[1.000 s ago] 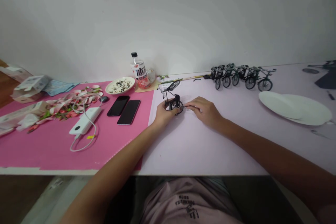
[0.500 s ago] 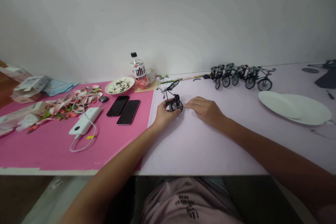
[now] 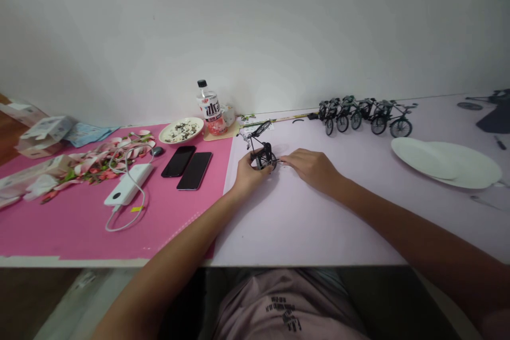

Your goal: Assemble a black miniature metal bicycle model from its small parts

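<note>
A small black model bicycle [image 3: 258,144] is tipped up on its rear end, one wheel raised and the other low near the table. My left hand [image 3: 247,175] is closed around its lower part, with the thumb by the low wheel. Just right of that wheel, my right hand [image 3: 313,166] is pinched, and a thin dark piece shows at its fingertips, pointing at the wheel. What this piece is, I cannot make out. Several finished-looking model bicycles [image 3: 382,117] stand in a row at the back right, by the wall.
White plates [image 3: 470,166] lie at the right, with dark bicycle parts [image 3: 496,111] beyond. On the pink mat [image 3: 79,228] are two phones [image 3: 194,171], a white power bank [image 3: 128,185] with cable, artificial petals and a bowl [image 3: 167,138]. A drink bottle [image 3: 211,111] stands behind.
My right hand has shifted very slightly, and the thin dark piece at its fingertips now shows more clearly beside the wheel. The left hand still holds the model bicycle in the same pose.
</note>
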{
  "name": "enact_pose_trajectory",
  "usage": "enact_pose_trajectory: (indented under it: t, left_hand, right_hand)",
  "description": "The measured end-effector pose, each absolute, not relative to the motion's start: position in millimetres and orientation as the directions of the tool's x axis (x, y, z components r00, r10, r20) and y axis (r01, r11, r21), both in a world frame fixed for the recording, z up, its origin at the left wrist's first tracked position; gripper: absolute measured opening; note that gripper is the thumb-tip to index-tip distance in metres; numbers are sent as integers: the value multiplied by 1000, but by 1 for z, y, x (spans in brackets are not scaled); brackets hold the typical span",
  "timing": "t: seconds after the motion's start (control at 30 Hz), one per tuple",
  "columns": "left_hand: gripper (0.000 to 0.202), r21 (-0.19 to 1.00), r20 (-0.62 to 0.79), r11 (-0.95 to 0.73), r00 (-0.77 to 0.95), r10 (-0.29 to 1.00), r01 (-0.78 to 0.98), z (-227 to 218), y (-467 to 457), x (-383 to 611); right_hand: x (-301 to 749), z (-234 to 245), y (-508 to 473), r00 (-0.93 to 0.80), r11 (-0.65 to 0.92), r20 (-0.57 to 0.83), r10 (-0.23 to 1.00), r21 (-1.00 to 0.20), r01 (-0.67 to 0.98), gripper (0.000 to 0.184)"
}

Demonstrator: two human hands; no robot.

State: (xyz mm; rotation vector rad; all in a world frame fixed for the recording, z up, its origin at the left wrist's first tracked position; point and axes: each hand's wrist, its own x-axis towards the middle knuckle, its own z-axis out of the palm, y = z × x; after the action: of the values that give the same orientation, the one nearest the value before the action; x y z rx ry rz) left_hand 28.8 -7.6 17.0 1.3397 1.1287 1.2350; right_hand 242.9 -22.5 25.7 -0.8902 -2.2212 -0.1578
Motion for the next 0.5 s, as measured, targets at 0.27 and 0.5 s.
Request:
enact_pose_trajectory:
  t: [0.27, 0.5]
  left_hand:
    - [75, 995, 97, -99, 65, 993, 23, 25, -11, 29]
    - [70, 986, 147, -153, 94, 985, 60, 25, -17, 32]
  right_hand:
    - [243, 24, -22, -478, 682, 651, 589, -83, 727, 29]
    - [240, 22, -22, -412, 604, 666, 622, -74, 793, 49]
